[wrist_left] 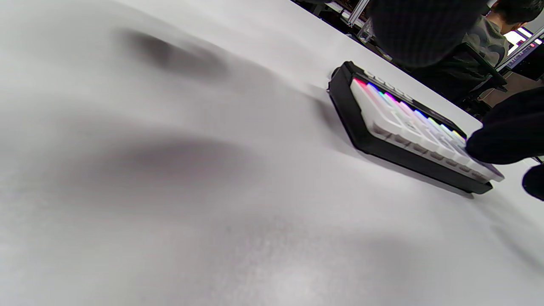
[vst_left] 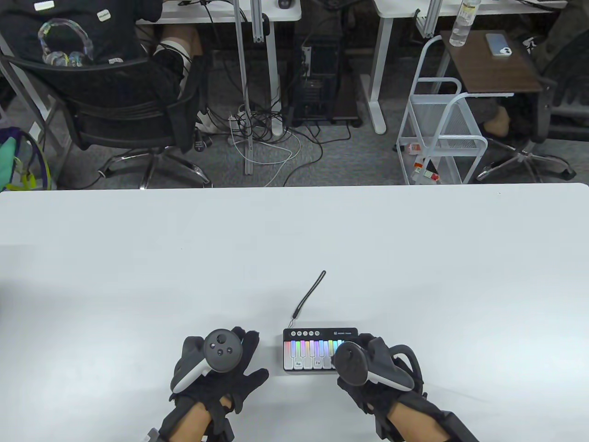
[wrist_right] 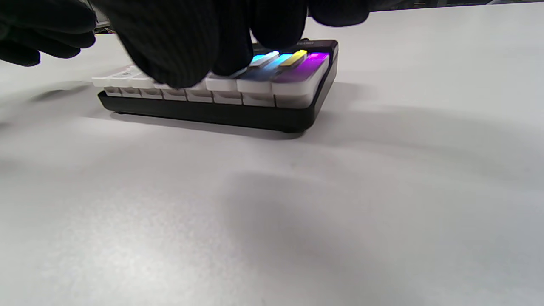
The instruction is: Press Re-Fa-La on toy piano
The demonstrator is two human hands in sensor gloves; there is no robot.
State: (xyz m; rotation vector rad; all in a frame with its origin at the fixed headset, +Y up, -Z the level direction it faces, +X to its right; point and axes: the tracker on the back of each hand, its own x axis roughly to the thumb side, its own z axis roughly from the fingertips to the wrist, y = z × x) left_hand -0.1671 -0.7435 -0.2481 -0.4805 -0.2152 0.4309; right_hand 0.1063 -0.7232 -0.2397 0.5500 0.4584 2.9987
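White tabletop [vst_left: 294, 239], office chairs behind; the toy piano [vst_left: 309, 352] sits near its front edge between both hands. Left hand [vst_left: 216, 368] lies flat and spread, holding nothing, while right hand [wrist_right: 187, 42] curls its fingers onto the right-side keys, also holding nothing. With 3 labelled keys so narrow, bulky gloves could hit neighbours.

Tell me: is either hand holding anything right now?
Nothing is held. The right hand has fingers down on the toy piano keys; the left hand lies spread on the table.

Glossy plastic toy piano [wrist_right: 238, 91]; matt white table [vst_left: 294, 239].
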